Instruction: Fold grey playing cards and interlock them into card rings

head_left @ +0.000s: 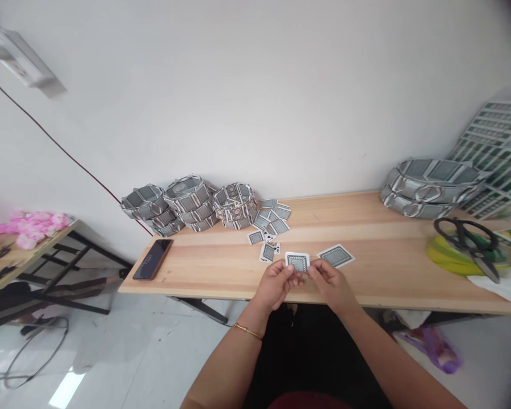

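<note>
My left hand [276,282] and my right hand [330,280] meet over the front of a wooden table [366,227]. Both pinch the lower edge of one grey-backed playing card [297,261], held upright between them. Just to the right another card [336,255] lies face down on the table. Behind my hands several loose cards [269,227] are scattered, some face up. A gold bangle sits on my left wrist.
Stacked round baskets made of folded cards [191,203] stand at the back left; larger ones [430,186] sit at the back right. A black phone [153,258] lies near the left end. Black scissors [472,241] rest on yellow material at the right. A side table with pink flowers [34,224] is far left.
</note>
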The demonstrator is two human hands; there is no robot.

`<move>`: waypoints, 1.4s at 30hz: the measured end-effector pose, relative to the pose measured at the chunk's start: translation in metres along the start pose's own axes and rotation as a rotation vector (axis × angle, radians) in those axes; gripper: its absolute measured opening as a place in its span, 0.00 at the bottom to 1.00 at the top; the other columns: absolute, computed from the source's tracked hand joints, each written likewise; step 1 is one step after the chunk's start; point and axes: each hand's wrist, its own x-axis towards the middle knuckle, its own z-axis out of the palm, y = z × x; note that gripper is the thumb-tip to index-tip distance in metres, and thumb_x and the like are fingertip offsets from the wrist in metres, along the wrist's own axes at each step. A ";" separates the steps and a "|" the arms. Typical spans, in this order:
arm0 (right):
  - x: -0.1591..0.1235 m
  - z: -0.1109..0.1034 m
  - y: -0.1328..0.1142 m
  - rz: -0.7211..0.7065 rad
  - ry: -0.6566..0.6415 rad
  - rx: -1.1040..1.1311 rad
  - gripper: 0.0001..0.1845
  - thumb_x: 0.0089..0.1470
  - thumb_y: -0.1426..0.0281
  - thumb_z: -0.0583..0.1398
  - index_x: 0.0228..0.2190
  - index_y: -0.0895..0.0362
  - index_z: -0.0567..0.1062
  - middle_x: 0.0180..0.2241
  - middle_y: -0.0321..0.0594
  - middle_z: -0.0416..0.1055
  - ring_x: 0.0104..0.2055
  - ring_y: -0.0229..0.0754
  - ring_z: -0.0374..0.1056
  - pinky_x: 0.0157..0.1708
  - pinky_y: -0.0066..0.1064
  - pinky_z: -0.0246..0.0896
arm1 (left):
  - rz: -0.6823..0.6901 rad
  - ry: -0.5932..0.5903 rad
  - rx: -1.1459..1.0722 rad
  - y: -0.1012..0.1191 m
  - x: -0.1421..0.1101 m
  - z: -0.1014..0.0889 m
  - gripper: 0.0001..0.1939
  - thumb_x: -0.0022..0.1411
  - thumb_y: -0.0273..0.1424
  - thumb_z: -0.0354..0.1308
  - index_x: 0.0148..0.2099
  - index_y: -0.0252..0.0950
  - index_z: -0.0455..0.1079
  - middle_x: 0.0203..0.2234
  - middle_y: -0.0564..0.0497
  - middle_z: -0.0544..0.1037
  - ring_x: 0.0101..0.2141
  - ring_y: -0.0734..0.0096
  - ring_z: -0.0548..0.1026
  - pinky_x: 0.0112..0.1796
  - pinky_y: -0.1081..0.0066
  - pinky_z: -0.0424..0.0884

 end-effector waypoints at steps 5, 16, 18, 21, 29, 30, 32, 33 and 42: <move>0.000 -0.001 -0.001 -0.014 -0.004 -0.015 0.14 0.57 0.59 0.55 0.27 0.55 0.67 0.27 0.36 0.69 0.32 0.39 0.65 0.36 0.28 0.61 | -0.004 0.042 -0.056 0.001 0.002 0.001 0.13 0.55 0.36 0.63 0.31 0.30 0.66 0.25 0.50 0.75 0.21 0.79 0.68 0.33 0.68 0.68; -0.001 0.000 -0.002 -0.049 -0.013 -0.041 0.13 0.58 0.60 0.55 0.27 0.55 0.68 0.27 0.36 0.68 0.32 0.39 0.65 0.36 0.28 0.61 | -0.052 0.028 -0.060 0.002 0.002 -0.001 0.16 0.56 0.36 0.61 0.42 0.28 0.72 0.31 0.44 0.77 0.24 0.76 0.71 0.35 0.67 0.67; -0.001 0.000 -0.002 -0.053 -0.017 -0.043 0.13 0.57 0.60 0.55 0.27 0.55 0.68 0.27 0.36 0.68 0.32 0.39 0.65 0.35 0.28 0.61 | -0.050 0.030 -0.049 0.002 0.002 -0.002 0.15 0.56 0.36 0.62 0.40 0.28 0.72 0.30 0.45 0.77 0.25 0.76 0.70 0.34 0.68 0.67; -0.001 0.001 -0.001 -0.059 -0.032 -0.039 0.12 0.58 0.61 0.55 0.28 0.55 0.68 0.27 0.36 0.69 0.32 0.38 0.66 0.35 0.27 0.61 | -0.042 0.033 -0.036 0.002 0.002 -0.002 0.14 0.56 0.36 0.62 0.39 0.29 0.72 0.28 0.46 0.76 0.24 0.77 0.70 0.34 0.70 0.66; 0.000 0.002 0.002 -0.060 -0.053 -0.025 0.11 0.58 0.62 0.56 0.28 0.56 0.69 0.28 0.35 0.69 0.32 0.37 0.66 0.35 0.27 0.61 | -0.009 0.020 -0.001 0.001 0.001 0.000 0.11 0.55 0.34 0.63 0.35 0.30 0.71 0.28 0.49 0.75 0.24 0.78 0.70 0.35 0.70 0.67; 0.000 0.002 0.002 -0.060 -0.051 -0.028 0.11 0.58 0.62 0.56 0.28 0.56 0.69 0.28 0.35 0.69 0.32 0.37 0.66 0.35 0.27 0.61 | -0.006 0.020 0.003 0.001 0.001 0.001 0.10 0.55 0.33 0.63 0.34 0.30 0.71 0.28 0.49 0.75 0.24 0.79 0.70 0.35 0.70 0.67; -0.001 0.002 0.001 -0.062 -0.049 -0.033 0.11 0.58 0.62 0.56 0.28 0.56 0.69 0.28 0.36 0.70 0.32 0.38 0.66 0.35 0.27 0.61 | 0.003 0.022 0.012 0.001 0.000 0.002 0.10 0.55 0.33 0.63 0.34 0.30 0.70 0.28 0.49 0.75 0.24 0.79 0.70 0.34 0.71 0.66; -0.001 0.002 0.001 -0.064 -0.047 -0.032 0.11 0.58 0.62 0.56 0.28 0.56 0.69 0.28 0.36 0.70 0.32 0.38 0.66 0.36 0.27 0.61 | 0.007 0.022 0.017 0.001 0.000 0.003 0.10 0.55 0.33 0.63 0.33 0.30 0.70 0.28 0.49 0.75 0.24 0.79 0.69 0.34 0.72 0.66; -0.001 0.002 -0.002 -0.056 -0.049 -0.016 0.11 0.58 0.62 0.56 0.27 0.55 0.69 0.27 0.35 0.71 0.32 0.37 0.67 0.36 0.27 0.62 | 0.028 0.030 0.057 0.000 0.000 0.005 0.10 0.53 0.32 0.64 0.32 0.30 0.70 0.27 0.50 0.75 0.24 0.80 0.69 0.32 0.74 0.65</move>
